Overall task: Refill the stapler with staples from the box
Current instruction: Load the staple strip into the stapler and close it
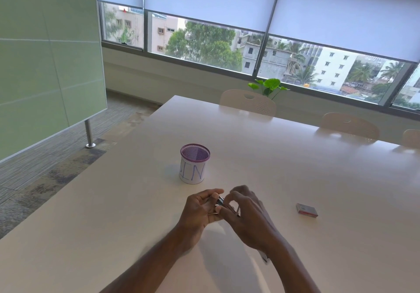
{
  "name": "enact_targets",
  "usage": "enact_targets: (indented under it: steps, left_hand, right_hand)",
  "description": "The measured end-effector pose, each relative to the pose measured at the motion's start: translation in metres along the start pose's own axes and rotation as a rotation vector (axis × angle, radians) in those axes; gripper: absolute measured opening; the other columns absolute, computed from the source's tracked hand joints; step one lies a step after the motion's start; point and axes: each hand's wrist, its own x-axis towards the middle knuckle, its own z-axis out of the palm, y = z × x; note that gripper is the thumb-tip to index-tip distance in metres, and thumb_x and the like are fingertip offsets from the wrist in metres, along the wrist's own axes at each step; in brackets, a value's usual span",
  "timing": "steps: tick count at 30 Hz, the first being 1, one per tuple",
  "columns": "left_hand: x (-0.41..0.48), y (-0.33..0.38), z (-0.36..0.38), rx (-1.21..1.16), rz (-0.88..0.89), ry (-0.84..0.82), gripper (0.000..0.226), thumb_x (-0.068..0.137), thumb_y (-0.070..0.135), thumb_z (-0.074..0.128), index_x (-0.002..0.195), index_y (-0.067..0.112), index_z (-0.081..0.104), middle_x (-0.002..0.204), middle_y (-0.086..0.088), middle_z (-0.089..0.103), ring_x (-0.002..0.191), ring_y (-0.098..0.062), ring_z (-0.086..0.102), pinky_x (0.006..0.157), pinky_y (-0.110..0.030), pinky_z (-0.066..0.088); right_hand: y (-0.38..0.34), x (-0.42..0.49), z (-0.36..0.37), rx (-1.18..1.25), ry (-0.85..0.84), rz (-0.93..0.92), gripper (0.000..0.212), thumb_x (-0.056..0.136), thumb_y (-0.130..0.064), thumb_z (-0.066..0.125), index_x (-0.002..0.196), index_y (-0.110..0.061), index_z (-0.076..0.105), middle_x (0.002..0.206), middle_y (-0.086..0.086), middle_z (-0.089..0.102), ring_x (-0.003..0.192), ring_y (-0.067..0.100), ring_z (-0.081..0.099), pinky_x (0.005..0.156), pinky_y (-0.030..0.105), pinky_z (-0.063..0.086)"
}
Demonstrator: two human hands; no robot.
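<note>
Both hands are up over the desk (318,179), close to its near edge, and the stapler (221,200) sits between them. The left hand (200,210) cradles it, fingers curled around the body. The right hand (244,210) is pinched in tight at the metal parts; whether there is a strip of staples in that pinch I cannot tell, too small and blurred.

Risks from here. The work is held in the air, so a loose strip could slip out and break apart on the desk. If the strip goes in crooked or upside down, I would expect it to jam the channel. A spring-loaded pusher could snap back on a fingertip if the grip slackens. The box (306,210) lies flat and well off to the right, apart from both hands, and it looks shut; another strip would mean freeing a hand.

The count, left to right: one mesh cup (194,163) toward the middle of the desk, beyond the hands; one stapler; one box. Two hands. Three chair backs along the far edge.
</note>
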Motion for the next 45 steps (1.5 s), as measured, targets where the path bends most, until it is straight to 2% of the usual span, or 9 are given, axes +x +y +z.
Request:
enact_targets:
  steps: [8,13,17,19,22,26,28,34,45]
  left_hand:
    - [-0.001,0.000,-0.001,0.013,-0.004,-0.015,0.028,0.098,0.001,0.049,0.112,0.012,0.070,0.096,-0.014,0.076,0.094,-0.033,0.073,0.074,-0.036,0.060]
    - [-0.003,0.002,0.002,0.029,0.007,-0.077,0.042,0.096,-0.009,0.040,0.114,0.013,0.071,0.108,-0.017,0.074,0.099,-0.033,0.071,0.074,-0.036,0.060]
    - [-0.002,0.003,0.002,-0.019,0.012,-0.028,0.035,0.098,-0.003,0.044,0.108,0.013,0.073,0.094,-0.017,0.074,0.089,-0.032,0.073,0.073,-0.038,0.060]
    - [-0.001,0.002,0.003,-0.047,0.015,0.003,0.025,0.099,0.004,0.048,0.107,0.009,0.072,0.091,-0.020,0.073,0.086,-0.035,0.073,0.071,-0.040,0.060]
    - [0.001,0.002,0.001,-0.081,0.020,0.025,0.024,0.099,0.005,0.048,0.106,0.006,0.071,0.090,-0.024,0.071,0.083,-0.038,0.073,0.069,-0.039,0.060]
    - [0.001,0.004,0.000,-0.070,0.032,-0.004,0.027,0.100,0.004,0.047,0.109,0.012,0.070,0.095,-0.023,0.071,0.089,-0.038,0.071,0.072,-0.039,0.059]
    - [0.002,0.004,0.000,-0.058,0.031,-0.014,0.030,0.100,0.003,0.044,0.114,0.016,0.068,0.098,-0.023,0.071,0.093,-0.039,0.071,0.075,-0.042,0.058]
    - [0.002,0.005,-0.003,-0.031,0.042,-0.025,0.032,0.100,0.007,0.044,0.123,0.022,0.060,0.105,-0.022,0.071,0.101,-0.040,0.069,0.081,-0.046,0.058]
    - [0.002,0.005,-0.003,0.002,0.040,-0.047,0.029,0.101,0.008,0.044,0.125,0.017,0.058,0.109,-0.019,0.071,0.102,-0.037,0.069,0.088,-0.051,0.057]
  right_hand:
    - [-0.007,0.007,0.008,-0.131,0.016,0.008,0.037,0.093,-0.053,0.044,0.101,-0.019,0.057,0.121,-0.002,0.049,0.102,0.016,0.047,0.086,0.030,0.035]
    - [-0.012,0.012,0.011,-0.144,-0.037,0.033,0.039,0.093,-0.055,0.044,0.109,-0.021,0.052,0.122,0.000,0.049,0.105,0.019,0.049,0.094,0.037,0.038]
    - [-0.005,0.014,0.006,0.091,-0.022,0.029,0.038,0.092,-0.052,0.050,0.123,-0.030,0.055,0.131,-0.007,0.050,0.114,0.014,0.053,0.098,0.037,0.042]
    - [0.004,0.013,0.000,0.297,0.056,0.098,0.031,0.094,-0.043,0.056,0.119,-0.026,0.060,0.124,-0.008,0.059,0.109,0.011,0.060,0.091,0.031,0.048]
    - [0.022,0.010,-0.010,0.621,0.102,0.237,0.021,0.097,-0.030,0.055,0.105,-0.014,0.066,0.103,0.004,0.072,0.096,0.022,0.069,0.076,0.022,0.051]
    - [0.041,-0.001,-0.018,0.863,-0.110,0.278,0.036,0.095,-0.039,0.052,0.108,-0.008,0.066,0.100,0.009,0.074,0.085,0.022,0.069,0.077,0.029,0.049]
    - [0.044,-0.005,-0.017,0.903,-0.201,0.263,0.040,0.091,-0.042,0.054,0.109,-0.008,0.067,0.100,0.012,0.072,0.082,0.021,0.065,0.074,0.030,0.048]
    - [0.043,-0.007,-0.018,0.963,-0.308,0.180,0.032,0.091,-0.034,0.065,0.113,-0.011,0.064,0.106,0.025,0.070,0.088,0.044,0.071,0.079,0.045,0.055]
    - [0.034,-0.002,-0.009,0.902,-0.172,0.202,0.029,0.087,-0.022,0.072,0.108,-0.004,0.063,0.090,0.030,0.069,0.067,0.036,0.070,0.064,0.041,0.056]
